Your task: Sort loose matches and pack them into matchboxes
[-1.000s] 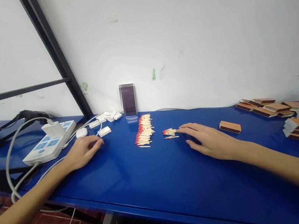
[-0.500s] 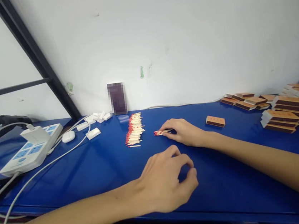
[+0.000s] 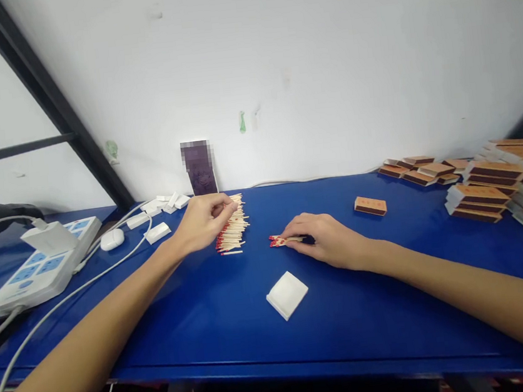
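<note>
The matches (image 3: pixel 275 241) in my right hand (image 3: pixel 320 239) are matt, bare-looking wood. My desk (image 3: pixel 359 310) is smooth and glossy, like painted metal. At six o'clock, a white tray (image 3: pixel 288 293) looks smooth, card or plastic, I can't tell. At nine, a power strip (image 3: pixel 26 284) of sleek plastic; at three, matchboxes (image 3: pixel 481 194) of matt card.

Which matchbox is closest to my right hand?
The lone matchbox, lying flat just beyond your right hand and to its right. It stands apart, touching no other box; the other matchboxes are heaped farther right.
</note>
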`<state>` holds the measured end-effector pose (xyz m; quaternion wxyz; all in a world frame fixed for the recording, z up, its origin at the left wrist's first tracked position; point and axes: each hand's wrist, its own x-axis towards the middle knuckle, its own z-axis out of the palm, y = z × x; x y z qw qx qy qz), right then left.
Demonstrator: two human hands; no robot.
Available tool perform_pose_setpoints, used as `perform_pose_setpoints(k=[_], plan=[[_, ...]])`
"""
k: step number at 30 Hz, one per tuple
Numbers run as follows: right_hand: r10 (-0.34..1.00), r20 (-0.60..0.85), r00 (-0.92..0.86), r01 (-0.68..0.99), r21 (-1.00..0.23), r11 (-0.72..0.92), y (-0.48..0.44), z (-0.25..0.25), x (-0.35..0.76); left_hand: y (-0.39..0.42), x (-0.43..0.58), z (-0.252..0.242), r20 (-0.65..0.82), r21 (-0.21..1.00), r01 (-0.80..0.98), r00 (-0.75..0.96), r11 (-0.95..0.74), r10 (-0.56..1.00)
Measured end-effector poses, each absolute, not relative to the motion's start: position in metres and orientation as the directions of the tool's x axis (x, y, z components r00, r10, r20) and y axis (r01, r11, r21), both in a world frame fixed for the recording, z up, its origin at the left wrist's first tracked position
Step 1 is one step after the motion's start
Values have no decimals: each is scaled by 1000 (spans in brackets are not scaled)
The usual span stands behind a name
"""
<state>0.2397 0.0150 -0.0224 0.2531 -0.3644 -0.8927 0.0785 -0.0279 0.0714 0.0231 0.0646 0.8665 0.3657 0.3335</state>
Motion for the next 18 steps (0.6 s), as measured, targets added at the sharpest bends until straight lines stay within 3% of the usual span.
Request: perform_pose_setpoints(k=[7,13,18], plan=[[707,478,-522,621,-355,699,14,-25,244,53,-24,18,409,360,519,659,-775,631],[725,462,-511,651,-342,678,6,-22,249,52,-21,15,319,243,476,784,-845,533],[714,451,-536,642,-332,691,6,-26,250,46,-15,4,444,139,336,820,-932,362]])
